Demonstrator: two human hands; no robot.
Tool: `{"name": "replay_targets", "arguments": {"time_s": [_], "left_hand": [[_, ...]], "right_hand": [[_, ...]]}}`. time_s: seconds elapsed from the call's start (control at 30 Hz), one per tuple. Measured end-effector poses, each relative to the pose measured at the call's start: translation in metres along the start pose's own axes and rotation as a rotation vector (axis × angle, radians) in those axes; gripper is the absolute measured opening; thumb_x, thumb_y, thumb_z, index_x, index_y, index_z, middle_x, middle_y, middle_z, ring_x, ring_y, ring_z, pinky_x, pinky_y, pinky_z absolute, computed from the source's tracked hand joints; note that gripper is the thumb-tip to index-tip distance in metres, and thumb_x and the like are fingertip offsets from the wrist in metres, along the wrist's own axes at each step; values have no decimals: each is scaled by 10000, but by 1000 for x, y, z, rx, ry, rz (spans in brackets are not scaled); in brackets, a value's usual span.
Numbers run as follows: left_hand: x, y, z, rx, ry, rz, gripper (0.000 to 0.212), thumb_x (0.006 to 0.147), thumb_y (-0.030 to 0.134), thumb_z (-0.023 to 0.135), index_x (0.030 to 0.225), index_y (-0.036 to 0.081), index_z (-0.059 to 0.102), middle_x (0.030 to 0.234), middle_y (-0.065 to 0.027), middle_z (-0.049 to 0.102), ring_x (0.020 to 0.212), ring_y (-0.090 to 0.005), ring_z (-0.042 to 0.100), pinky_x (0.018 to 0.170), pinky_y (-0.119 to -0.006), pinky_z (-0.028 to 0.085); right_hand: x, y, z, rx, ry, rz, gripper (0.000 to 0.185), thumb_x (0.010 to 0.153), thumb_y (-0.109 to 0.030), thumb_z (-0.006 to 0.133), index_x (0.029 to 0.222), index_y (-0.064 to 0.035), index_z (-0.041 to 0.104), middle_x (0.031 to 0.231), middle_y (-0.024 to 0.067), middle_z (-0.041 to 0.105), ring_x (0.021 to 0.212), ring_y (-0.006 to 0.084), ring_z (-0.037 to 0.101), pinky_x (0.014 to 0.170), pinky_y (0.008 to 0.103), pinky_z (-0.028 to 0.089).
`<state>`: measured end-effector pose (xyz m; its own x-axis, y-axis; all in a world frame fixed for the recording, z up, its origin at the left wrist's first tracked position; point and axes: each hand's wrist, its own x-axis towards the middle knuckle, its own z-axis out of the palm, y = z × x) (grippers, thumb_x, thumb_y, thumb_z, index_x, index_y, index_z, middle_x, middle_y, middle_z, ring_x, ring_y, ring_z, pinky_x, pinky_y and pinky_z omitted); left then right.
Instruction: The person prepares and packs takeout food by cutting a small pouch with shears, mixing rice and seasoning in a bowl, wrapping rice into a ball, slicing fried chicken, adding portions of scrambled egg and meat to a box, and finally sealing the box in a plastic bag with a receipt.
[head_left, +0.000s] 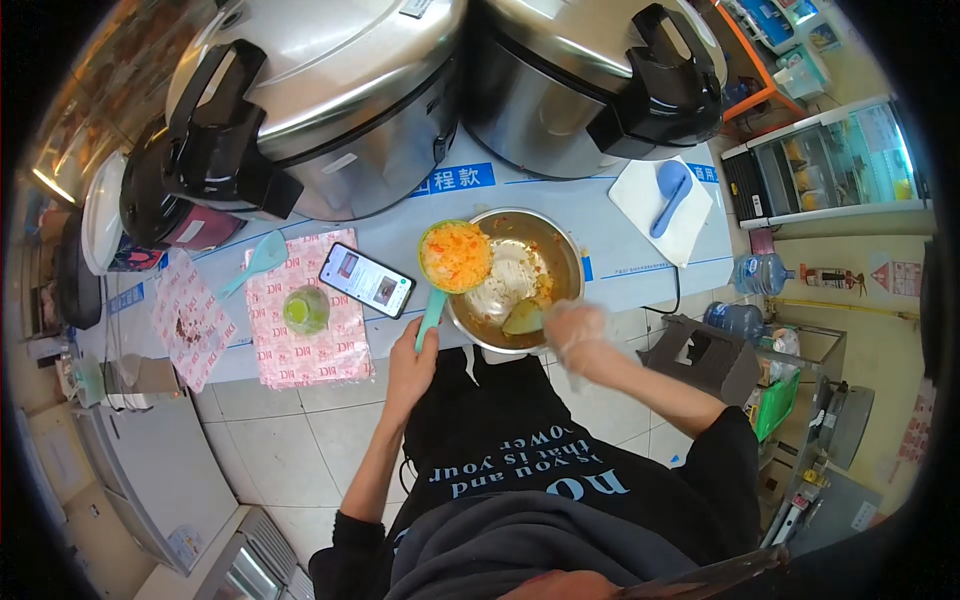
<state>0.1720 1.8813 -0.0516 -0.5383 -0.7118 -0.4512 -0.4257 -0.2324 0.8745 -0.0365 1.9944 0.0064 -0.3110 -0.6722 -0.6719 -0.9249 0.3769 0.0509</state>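
My left hand (413, 367) grips the mint-green handle of a ladle (430, 319). Its bowl is heaped with orange-flecked rice (455, 256) and is held at the left rim of a stainless steel bowl (568, 247). My right hand (577, 334), in a clear plastic glove and somewhat blurred, is at the lower right rim. It holds a greenish spatula or spoon (523, 318), whose blade lies inside the bowl. Food scraps cling to the bowl's inner wall. A lit smartphone (367, 279) lies left of the ladle.
Two large steel cookers (360, 150) (540, 97) stand along the back. Printed paper sheets (277, 360) hold a green container (306, 310) and a turquoise rice paddle (266, 255) at left. A blue spoon (672, 196) rests on a white napkin (630, 196) at right.
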Motion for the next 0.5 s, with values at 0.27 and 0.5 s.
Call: {"name": "replay_targets", "arguments": {"time_s": [0.27, 0.5], "left_hand": [[55, 36, 6, 628, -254, 195, 333, 837, 232, 478, 1025, -38, 529, 667, -242, 585, 672, -418, 583, 634, -465, 462], [75, 94, 42, 1364, -770, 220, 568, 762, 63, 519, 1275, -103, 342, 805, -239, 627, 740, -360, 635, 642, -436, 515]], "right_hand": [[-3, 30, 23, 56, -72, 26, 264, 794, -144, 497, 1027, -52, 580, 821, 118, 648, 790, 260, 653, 705, 369, 508], [63, 111, 31, 233, 412, -114, 159, 741, -192, 550, 816, -64, 606, 807, 127, 644, 762, 265, 632, 639, 355, 493]]}}
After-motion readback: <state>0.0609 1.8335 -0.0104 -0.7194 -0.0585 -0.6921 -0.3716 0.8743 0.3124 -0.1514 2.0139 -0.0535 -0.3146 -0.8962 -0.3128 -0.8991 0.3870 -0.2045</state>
